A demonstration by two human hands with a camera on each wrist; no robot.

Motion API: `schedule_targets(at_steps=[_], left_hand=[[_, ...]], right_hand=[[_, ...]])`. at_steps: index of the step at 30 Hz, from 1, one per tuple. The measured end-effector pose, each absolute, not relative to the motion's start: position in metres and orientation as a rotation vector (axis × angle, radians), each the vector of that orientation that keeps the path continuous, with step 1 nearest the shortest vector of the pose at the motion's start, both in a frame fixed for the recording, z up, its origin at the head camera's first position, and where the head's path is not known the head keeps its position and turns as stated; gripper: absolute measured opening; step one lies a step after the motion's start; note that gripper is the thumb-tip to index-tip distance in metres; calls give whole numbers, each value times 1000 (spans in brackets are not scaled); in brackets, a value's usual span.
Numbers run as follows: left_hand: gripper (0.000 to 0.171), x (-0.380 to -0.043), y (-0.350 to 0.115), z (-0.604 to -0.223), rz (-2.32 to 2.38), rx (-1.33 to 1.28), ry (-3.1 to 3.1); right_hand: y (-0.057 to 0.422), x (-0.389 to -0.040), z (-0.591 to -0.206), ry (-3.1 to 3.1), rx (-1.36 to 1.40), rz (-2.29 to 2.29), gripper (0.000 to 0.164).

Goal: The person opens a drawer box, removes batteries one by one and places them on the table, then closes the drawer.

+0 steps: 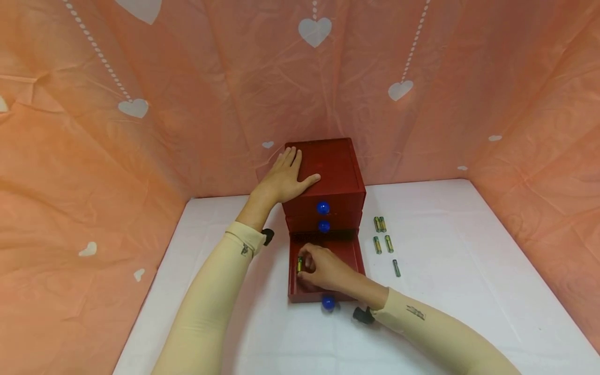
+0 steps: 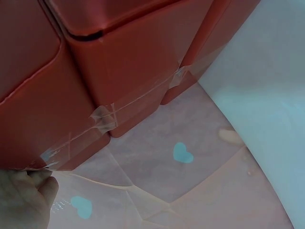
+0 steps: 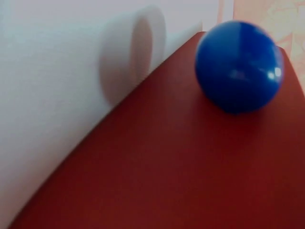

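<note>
A red drawer unit with blue round knobs stands at the back of the table, its bottom drawer pulled out. My left hand rests on the unit's top near its left edge, fingers straight and thumb spread. In the left wrist view, part of that hand shows beside the unit's taped side. Inside the drawer, my right hand pinches a green and yellow battery near the left wall. The right wrist view shows only the drawer's red front and its blue knob; the hand is hidden there.
Several batteries lie on the white table right of the drawer, one of them thinner. A pink-orange cloth with white hearts hangs behind and on both sides.
</note>
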State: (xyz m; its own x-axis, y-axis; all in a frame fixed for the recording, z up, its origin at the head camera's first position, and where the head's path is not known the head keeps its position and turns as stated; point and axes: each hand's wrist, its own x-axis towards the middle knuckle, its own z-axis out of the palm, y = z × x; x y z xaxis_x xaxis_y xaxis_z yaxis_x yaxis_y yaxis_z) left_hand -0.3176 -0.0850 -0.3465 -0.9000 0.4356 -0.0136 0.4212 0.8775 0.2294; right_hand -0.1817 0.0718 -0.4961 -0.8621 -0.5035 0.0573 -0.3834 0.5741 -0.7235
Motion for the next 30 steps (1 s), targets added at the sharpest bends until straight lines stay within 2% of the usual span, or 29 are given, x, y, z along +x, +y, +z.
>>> schedule_targets(at_steps=[14, 30], left_hand=[[98, -316, -84, -345, 353, 675, 2974], [99, -317, -86, -346, 365, 681, 2980]], right_hand=[[101, -170, -480, 2676, -725, -1229, 36], [129, -163, -475, 2768, -751, -1257, 38]])
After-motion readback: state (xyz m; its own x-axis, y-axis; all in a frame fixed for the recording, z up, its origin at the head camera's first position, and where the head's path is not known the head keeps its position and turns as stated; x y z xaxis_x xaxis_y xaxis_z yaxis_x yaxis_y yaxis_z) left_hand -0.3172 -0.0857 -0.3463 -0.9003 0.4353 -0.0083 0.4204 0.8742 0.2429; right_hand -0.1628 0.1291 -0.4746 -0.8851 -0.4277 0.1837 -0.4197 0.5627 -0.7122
